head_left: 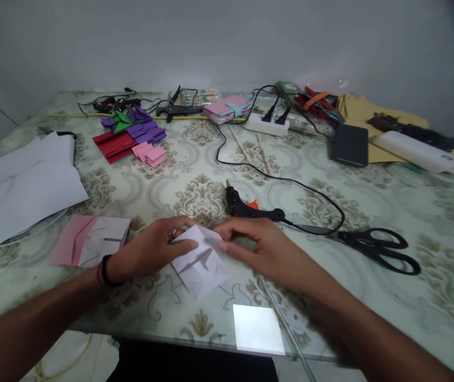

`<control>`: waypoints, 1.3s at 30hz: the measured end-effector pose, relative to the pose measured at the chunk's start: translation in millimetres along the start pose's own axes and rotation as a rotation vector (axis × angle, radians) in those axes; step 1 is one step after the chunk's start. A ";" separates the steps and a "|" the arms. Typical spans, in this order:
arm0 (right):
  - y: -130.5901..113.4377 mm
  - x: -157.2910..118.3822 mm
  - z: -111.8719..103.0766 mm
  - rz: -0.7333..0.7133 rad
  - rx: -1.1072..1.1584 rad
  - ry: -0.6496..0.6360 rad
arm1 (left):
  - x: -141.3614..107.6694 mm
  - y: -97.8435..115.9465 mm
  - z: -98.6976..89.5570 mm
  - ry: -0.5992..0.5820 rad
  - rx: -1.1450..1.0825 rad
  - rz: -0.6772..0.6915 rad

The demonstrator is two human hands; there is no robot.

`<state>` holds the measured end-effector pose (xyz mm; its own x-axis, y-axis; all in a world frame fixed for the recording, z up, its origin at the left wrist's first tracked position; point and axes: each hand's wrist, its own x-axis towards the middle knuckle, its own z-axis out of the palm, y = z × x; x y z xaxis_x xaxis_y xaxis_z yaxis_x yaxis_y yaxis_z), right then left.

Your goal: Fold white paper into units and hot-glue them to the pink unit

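A folded white paper (203,265) is held between both hands above the patterned table, its creased flaps facing up. My left hand (165,241) grips its left side, thumb on top and fingers behind. At the upper right edge, my right hand (251,241) pinches the paper between thumb and fingers. Left of them lies a pink and white folded paper (105,239). A black glue gun (251,207) rests just beyond my right hand, and black-handled scissors (374,246) lie to its right.
Large white sheets (24,185) cover the left side. Purple, red and pink folded papers (143,130) lie at the back left. A power strip (267,124) stands behind, its cable looping toward the glue gun. A thin metal rod (285,323) crosses the front edge.
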<state>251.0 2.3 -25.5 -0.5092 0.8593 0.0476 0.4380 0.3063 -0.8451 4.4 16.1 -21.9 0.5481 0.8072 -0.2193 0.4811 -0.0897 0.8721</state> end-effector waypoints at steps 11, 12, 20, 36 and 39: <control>63.3 0.0 -41.0 0.087 -0.619 0.118 | 2.4 -15.8 -1.7 0.153 0.108 -0.014; 63.6 1.4 -39.6 0.088 -0.623 0.130 | 2.4 -15.4 -1.7 0.157 0.140 0.001; 45.2 2.8 -42.7 0.021 -0.491 0.316 | 2.4 -13.1 -1.3 0.173 0.132 0.019; 5.4 -1.2 -13.7 0.027 -0.132 0.157 | 1.9 -13.2 -1.2 0.192 0.096 -0.056; 2.9 0.3 -7.4 -0.012 -0.100 0.104 | 3.5 -17.2 -0.2 0.194 0.043 -0.013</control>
<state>257.6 6.5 -24.0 -0.4377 0.8915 0.1171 0.5065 0.3521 -0.7870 -2.1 20.6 -37.6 0.4010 0.9056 -0.1383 0.5182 -0.0998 0.8494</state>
